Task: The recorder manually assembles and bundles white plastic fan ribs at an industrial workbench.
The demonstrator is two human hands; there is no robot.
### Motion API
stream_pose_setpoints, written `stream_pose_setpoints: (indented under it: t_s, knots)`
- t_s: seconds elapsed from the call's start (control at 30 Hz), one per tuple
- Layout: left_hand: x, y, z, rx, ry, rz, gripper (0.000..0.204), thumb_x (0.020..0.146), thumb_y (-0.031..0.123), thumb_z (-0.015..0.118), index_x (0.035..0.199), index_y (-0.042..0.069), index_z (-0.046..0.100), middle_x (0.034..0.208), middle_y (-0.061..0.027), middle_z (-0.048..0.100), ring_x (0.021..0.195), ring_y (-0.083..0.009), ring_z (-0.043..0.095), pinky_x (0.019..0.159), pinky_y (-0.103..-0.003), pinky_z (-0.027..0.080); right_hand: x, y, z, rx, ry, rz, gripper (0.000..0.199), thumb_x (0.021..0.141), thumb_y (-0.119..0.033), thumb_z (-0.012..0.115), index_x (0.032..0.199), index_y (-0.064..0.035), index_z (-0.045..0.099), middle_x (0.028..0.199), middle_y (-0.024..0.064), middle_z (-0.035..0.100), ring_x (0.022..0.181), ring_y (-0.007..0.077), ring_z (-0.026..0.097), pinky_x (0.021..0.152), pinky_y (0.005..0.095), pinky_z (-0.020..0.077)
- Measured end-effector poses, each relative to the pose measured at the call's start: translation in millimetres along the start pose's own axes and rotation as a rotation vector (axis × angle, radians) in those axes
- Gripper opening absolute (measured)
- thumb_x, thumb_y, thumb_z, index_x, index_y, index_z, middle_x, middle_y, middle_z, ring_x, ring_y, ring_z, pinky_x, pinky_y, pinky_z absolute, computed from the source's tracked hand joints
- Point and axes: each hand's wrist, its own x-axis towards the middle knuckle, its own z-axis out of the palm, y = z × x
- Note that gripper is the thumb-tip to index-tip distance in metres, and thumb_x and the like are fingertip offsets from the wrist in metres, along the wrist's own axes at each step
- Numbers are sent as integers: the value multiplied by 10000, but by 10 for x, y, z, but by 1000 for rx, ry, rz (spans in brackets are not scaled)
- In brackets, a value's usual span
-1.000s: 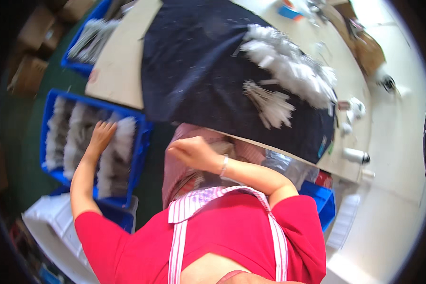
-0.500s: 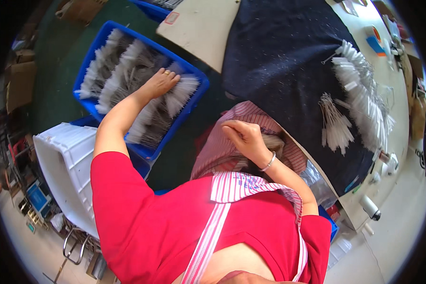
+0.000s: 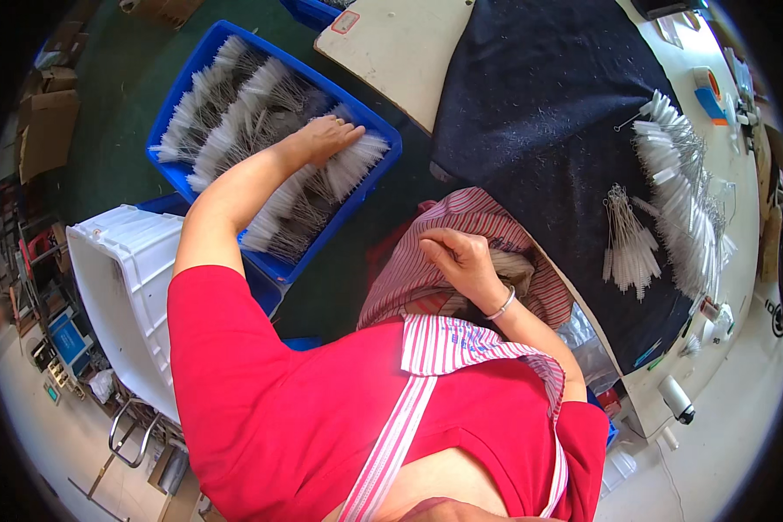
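Note:
My left hand (image 3: 326, 139) reaches over a blue plastic crate (image 3: 261, 45) on the left. Its fingers stretch rightward across white-bristled tube brushes (image 3: 357, 163) with thin wire stems, at the crate's right side. More of these brushes lie in rows beneath my arm and fill the crate. The fingertips rest among the bristles, and no brush is visibly lifted. Over my lap, above a red-and-white striped apron (image 3: 439, 217), hovers my right hand (image 3: 464, 261). Its fingers are curled in with the thumb close to them, and nothing shows inside. A bracelet circles that wrist.
A table with dark cloth (image 3: 531, 113) stands at the right. On it lie a small bunch of brushes (image 3: 631, 248) and a long heap of brushes (image 3: 679, 191). A tape roll (image 3: 709, 83) sits beyond. A white tub (image 3: 122, 287) leans at the left.
The whole view has shifted slightly. My left hand has moved a little rightward over the brushes, its fingers drawn closer together. My right hand stays over my lap.

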Motion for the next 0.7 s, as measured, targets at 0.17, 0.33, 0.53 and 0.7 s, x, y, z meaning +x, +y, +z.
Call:
stream_pose_setpoints:
  t_s: [0.17,0.33,0.53,0.7]
  knots:
    - [190,-92,262,-120,47,-108,658,643,44,673,1251,29,424,959,-116,609,943,-293,597,794,-358,470,46,-14,26,15,3,31,131,827,-98,656,925,-12,656,754,138,659,650,223,663,572,280,509]
    - [365,-120,779,97,561,61,412,790,130,506,1192,43,510,902,-84,602,786,-264,571,698,-356,448,39,-73,19,7,57,-55,147,822,-133,662,914,-18,660,769,155,658,670,245,661,594,306,518]
    - [157,-22,661,243,245,-129,416,807,155,513,1208,44,501,1011,-101,609,951,-247,564,819,-421,431,-122,-304,-428,-249,115,-289,168,782,-149,669,909,-40,655,782,118,645,732,253,640,696,329,528]
    - [-89,315,97,244,179,-248,616,755,65,582,1331,39,363,1135,-121,533,1049,-284,519,1021,-525,292,-449,-473,-1411,-706,521,-371,287,717,-202,717,930,-40,614,870,110,620,851,289,597,784,377,494]
